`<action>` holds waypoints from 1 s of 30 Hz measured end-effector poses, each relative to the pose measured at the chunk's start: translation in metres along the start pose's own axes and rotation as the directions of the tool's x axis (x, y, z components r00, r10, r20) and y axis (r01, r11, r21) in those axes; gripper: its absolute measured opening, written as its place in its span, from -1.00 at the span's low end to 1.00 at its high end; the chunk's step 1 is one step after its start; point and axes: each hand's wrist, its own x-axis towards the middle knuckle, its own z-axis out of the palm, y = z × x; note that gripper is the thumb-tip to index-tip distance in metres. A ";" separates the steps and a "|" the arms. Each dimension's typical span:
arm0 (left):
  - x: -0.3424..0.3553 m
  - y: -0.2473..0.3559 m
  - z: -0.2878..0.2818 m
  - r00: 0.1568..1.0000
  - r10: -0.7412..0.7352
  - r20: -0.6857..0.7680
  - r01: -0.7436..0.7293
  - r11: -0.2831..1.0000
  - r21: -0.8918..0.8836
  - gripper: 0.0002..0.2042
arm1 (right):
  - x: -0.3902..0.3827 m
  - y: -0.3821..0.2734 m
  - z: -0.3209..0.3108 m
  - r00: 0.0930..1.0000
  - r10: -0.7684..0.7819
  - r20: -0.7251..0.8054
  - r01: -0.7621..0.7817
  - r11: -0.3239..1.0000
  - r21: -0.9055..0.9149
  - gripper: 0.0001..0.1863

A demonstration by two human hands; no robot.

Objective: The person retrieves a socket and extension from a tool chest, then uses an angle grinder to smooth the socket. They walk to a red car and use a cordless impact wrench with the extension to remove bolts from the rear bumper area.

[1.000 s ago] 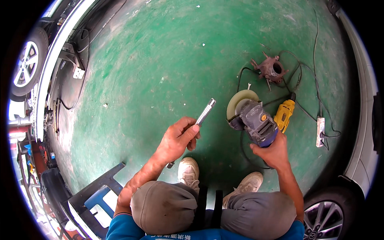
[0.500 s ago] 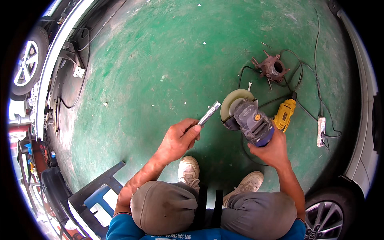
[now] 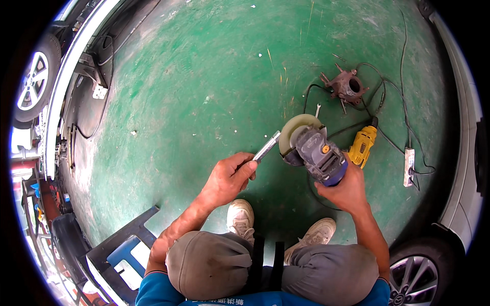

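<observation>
My left hand (image 3: 229, 178) is closed around a shiny steel rod-like tool (image 3: 264, 149), its upper end at the left edge of the pale grinding disc (image 3: 297, 124). My right hand (image 3: 343, 186) grips the body of a dark grey and blue angle grinder (image 3: 322, 155) carrying that disc. Thin orange spark streaks rise from around the disc. Just right of the grinder lies a yellow power tool (image 3: 364, 142). Beyond are a small open-ended wrench (image 3: 317, 110) and a rusty cast metal part (image 3: 347, 87) with protruding studs.
A power strip (image 3: 409, 167) with looping cables is on the green floor at right. A silver car (image 3: 459, 163) with a wheel (image 3: 414, 273) lines the right edge. At left are another wheel (image 3: 37, 84) and a metal rail (image 3: 61, 81); a black-framed stool (image 3: 120, 237) stands lower left.
The rod in my left hand has moved right and slightly down to the disc. The grinder has shifted a little left. Orange spark streaks have appeared.
</observation>
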 end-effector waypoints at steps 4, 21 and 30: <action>-0.002 0.001 -0.001 1.000 -0.006 -0.019 0.006 1.000 -0.016 -0.70 | 0.000 0.000 0.001 0.999 -0.041 -0.027 0.041 0.999 0.004 -0.49; 0.001 -0.002 0.002 1.000 -0.018 -0.021 0.018 1.000 -0.012 -0.72 | -0.001 -0.001 -0.001 0.999 0.031 0.021 -0.031 1.000 0.004 -0.50; 0.000 0.001 0.001 0.999 -0.033 -0.028 0.032 0.999 -0.014 -0.71 | 0.001 0.002 0.002 1.000 0.005 0.005 -0.005 1.000 -0.012 -0.46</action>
